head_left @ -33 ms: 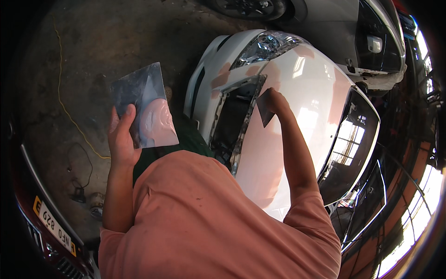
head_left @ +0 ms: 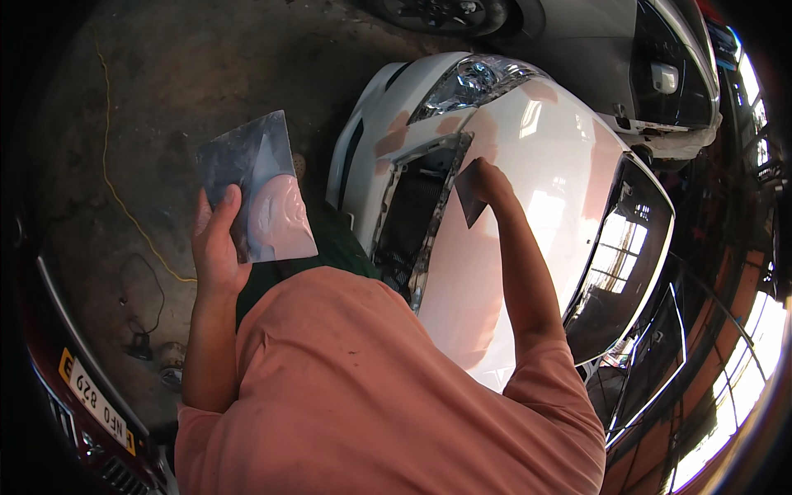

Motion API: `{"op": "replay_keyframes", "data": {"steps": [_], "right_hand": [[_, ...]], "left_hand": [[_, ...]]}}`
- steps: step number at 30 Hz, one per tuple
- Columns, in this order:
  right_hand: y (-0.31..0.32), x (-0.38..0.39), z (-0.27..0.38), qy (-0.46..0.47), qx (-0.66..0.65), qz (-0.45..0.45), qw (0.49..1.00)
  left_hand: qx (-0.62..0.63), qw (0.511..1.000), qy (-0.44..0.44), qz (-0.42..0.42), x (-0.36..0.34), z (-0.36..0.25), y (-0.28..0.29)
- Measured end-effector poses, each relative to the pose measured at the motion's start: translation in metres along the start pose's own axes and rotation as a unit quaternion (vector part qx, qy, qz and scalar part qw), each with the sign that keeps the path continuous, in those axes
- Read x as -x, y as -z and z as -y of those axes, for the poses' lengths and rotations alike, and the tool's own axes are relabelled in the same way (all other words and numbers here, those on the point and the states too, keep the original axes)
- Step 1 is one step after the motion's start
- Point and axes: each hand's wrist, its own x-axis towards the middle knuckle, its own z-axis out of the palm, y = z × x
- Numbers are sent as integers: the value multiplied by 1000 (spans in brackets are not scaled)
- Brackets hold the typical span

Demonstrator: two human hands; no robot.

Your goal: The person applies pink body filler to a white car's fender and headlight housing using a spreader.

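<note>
Left of centre in the frame, the person's left hand [head_left: 216, 241] is raised and closed on a flat rectangular mixing board [head_left: 256, 188], thumb lying across its face and fingers hidden behind it. The board is greyish and glossy, with a smear of pale pink filler on its lower right part. It is held tilted over the stained concrete floor [head_left: 124, 124], well apart from the car.

Near the upper centre, the right hand [head_left: 487, 183] presses a small dark spreader [head_left: 469, 198] against the white car bonnet [head_left: 536, 190], fingers closed on the blade's upper edge. The blade touches the panel just beside the open grille gap [head_left: 412, 223], a dark slot that runs down the middle of the frame. Patches of pinkish-brown filler show on the white bodywork around the headlight [head_left: 470, 82] at the top of the frame.

The person's salmon-pink shirt [head_left: 371, 396] fills the lower centre, and both bare forearms rise from it. A thin yellow cord [head_left: 111, 177] trails across the floor at the left. In the lower left corner is the bumper of a dark red vehicle with a yellow number plate [head_left: 97, 403]. To the right of the bonnet lies the windscreen [head_left: 619, 256], bright with reflections.
</note>
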Motion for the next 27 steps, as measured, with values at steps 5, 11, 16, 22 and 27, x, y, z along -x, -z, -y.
{"op": "replay_keyframes", "data": {"steps": [5,11,16,22,27], "right_hand": [[-25,24,0,13,-14,-9,1000],[-97,15,-39,111,41,21,993],[0,21,3,-15,-62,-85,994],[40,-29,-13,-15,-52,-112,992],[32,-54,-30,6,-57,-104,993]], "left_hand": [[10,1000,3,14,2,-2,6],[14,1000,17,17,4,-6,12],[13,1000,15,15,7,-8,17],[10,1000,13,9,11,-10,19],[6,1000,5,8,12,-9,21]]}}
